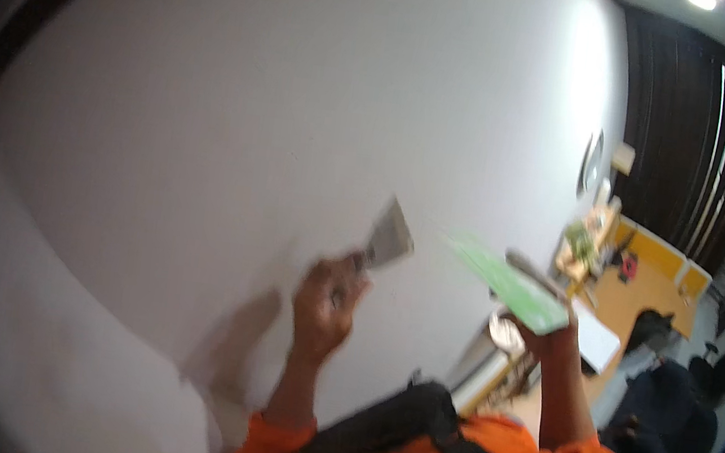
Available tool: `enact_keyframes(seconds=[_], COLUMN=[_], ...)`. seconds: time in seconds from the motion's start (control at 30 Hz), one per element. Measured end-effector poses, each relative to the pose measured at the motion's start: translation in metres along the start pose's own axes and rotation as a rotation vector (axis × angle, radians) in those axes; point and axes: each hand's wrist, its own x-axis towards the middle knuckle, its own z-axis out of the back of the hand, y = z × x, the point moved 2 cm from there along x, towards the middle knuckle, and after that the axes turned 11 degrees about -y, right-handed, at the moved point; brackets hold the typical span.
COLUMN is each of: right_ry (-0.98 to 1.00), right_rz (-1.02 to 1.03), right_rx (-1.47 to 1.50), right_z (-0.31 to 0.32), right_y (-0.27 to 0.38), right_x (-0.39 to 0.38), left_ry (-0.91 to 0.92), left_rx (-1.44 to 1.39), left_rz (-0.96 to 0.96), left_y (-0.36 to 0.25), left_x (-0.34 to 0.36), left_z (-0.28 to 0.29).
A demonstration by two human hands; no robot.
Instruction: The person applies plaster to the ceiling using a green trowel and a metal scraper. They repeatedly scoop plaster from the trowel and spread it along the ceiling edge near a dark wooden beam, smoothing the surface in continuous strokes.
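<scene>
My left hand (pixel 327 306) is closed round the handle of a putty knife (pixel 392 234). Its broad metal blade points up in front of the white wall (pixel 304 111); whether it touches the wall I cannot tell. To the right, my right hand (pixel 548 338) grips a flat green plate (pixel 505 282) at its near end. Pale smears mark the plate's surface, and its far end reaches up and left toward the blade. Motion blurs the plate, and most of my right hand's fingers are hidden around it.
On the right stand a wooden desk (pixel 656 303) with a yellow edge and dark chairs (pixel 669 418). A shelf with a green plant (pixel 579 244) runs along the wall below a round object (pixel 591 164). Dark curtains (pixel 675 111) hang behind. A pale surface (pixel 67 344) curves at lower left.
</scene>
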Motion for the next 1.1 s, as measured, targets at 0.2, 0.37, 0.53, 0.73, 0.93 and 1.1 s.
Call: enact_keyframes(seconds=[0.2,0.37,0.53,0.73,0.93,1.1], right_ry=[-0.094,-0.374,-0.161,-0.156,-0.084,-0.013], right_rz=[-0.323,-0.432,-0.188,-0.653,-0.153,-0.264], right_rx=[0.507,1.062,0.368,1.223,0.855,0.92], right_z=[-0.006,-0.017,-0.043,-0.105,-0.132,-0.121], right_y=[-0.01,-0.016,-0.083,-0.069,-0.113,-0.097], right_x=[0.004,0.02,0.011,0.006,0.035,0.041], left_ry=[0.058,0.075,0.066,0.049,-0.03,0.028], left_rx=[-0.22,-0.192,-0.285,-0.222,-0.149,-0.121], left_rz=[0.311,0.262,0.097,-0.021,-0.119,-0.116], left_y=[-0.01,0.004,0.019,0.008,0.016,-0.002], left_x=[-0.002,0.007,0.007,0.016,0.025,0.027], left_z=[-0.005,-0.018,-0.011,-0.01,-0.007,0.002])
